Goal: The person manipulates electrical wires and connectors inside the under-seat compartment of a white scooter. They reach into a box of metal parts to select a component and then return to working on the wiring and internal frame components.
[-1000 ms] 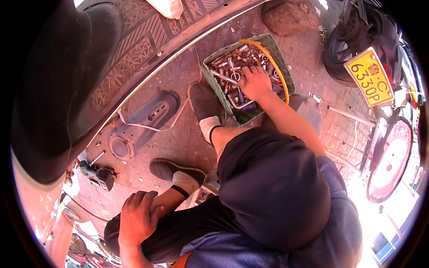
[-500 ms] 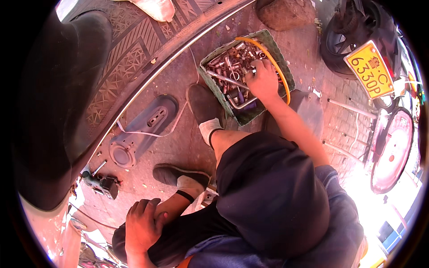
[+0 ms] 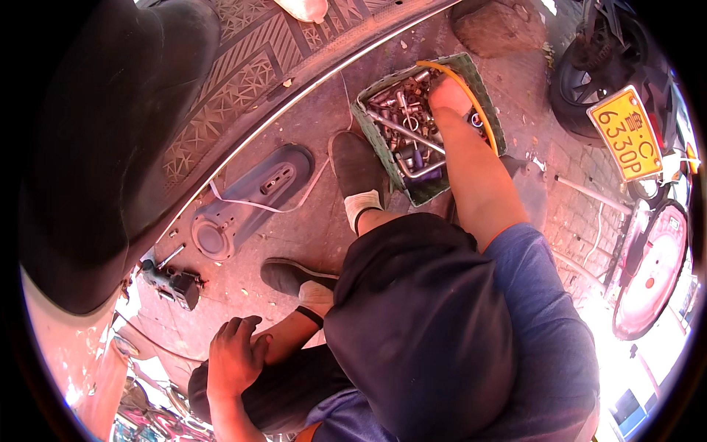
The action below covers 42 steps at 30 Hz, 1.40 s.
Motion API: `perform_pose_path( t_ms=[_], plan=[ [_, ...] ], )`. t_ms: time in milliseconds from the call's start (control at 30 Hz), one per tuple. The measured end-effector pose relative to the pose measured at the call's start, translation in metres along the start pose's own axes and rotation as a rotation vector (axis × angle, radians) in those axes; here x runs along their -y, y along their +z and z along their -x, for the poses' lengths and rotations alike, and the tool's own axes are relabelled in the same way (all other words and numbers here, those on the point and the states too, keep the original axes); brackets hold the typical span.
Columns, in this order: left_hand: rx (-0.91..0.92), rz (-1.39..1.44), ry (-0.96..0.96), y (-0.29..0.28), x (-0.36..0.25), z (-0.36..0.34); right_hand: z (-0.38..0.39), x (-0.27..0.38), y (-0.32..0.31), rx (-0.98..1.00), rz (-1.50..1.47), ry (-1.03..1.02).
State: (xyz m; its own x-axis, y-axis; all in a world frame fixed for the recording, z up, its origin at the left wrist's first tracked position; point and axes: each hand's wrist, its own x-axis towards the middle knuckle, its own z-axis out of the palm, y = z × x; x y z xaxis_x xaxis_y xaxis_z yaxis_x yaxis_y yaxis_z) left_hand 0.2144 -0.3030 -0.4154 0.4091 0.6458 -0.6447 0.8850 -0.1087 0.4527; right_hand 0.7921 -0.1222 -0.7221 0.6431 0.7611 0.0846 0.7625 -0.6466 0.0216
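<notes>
My right hand point(image 3: 451, 97) is down among the tools at the far side of a green plastic crate point(image 3: 410, 193); its fingers are hidden, so what they touch or hold does not show. Sockets and metal fittings point(image 3: 404, 103) fill the crate. Across them lie a long metal bar point(image 3: 406, 132), a bent L-shaped wrench point(image 3: 423, 171) and a purple-handled tool point(image 3: 418, 158). A yellow hose point(image 3: 471, 98) arcs along the crate's right side. At the lower left, my left hand point(image 3: 237, 355) rests by my knee, empty, with thumb and fingers apart.
A long grey cover point(image 3: 254, 199) with a pale strap lies left of my shoes. Nearer me sits a small dark mechanical part point(image 3: 177, 286). A black seat point(image 3: 110, 162) fills the left side. At right stands a motorcycle with a yellow plate point(image 3: 626, 132); a rock point(image 3: 501, 28) lies beyond the crate.
My right hand has moved farther into the crate, toward its far side, and its fingers have gone out of sight. My left hand stays by my knee. The view has shifted slightly.
</notes>
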Motion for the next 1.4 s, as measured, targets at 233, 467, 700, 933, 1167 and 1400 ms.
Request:
perform_pose_path(
  t_ms=[233, 467, 700, 933, 1167, 1400],
  plan=[
    [-0.001, 0.034, -0.045, 0.006, 0.011, 0.001, 0.002, -0.001, -0.004, 0.043, -0.035, -0.011],
    [0.011, 0.046, -0.026, 0.003, 0.008, -0.003, 0.001, 0.011, -0.018, 0.080, -0.062, 0.101],
    [0.026, 0.048, -0.058, 0.004, 0.007, -0.003, -0.001, 0.008, -0.012, 0.091, -0.048, 0.065],
    [0.010, 0.030, -0.016, 0.000, 0.000, -0.007, 0.019, -0.011, 0.000, -0.162, -0.300, -0.094],
    [-0.047, 0.005, 0.055, -0.001, -0.003, -0.008, 0.086, -0.035, -0.030, 0.090, -1.117, 0.114],
    [-0.040, 0.009, 0.059, -0.006, -0.013, -0.011, 0.068, -0.024, -0.057, 0.583, -1.813, 0.686]
  ],
)
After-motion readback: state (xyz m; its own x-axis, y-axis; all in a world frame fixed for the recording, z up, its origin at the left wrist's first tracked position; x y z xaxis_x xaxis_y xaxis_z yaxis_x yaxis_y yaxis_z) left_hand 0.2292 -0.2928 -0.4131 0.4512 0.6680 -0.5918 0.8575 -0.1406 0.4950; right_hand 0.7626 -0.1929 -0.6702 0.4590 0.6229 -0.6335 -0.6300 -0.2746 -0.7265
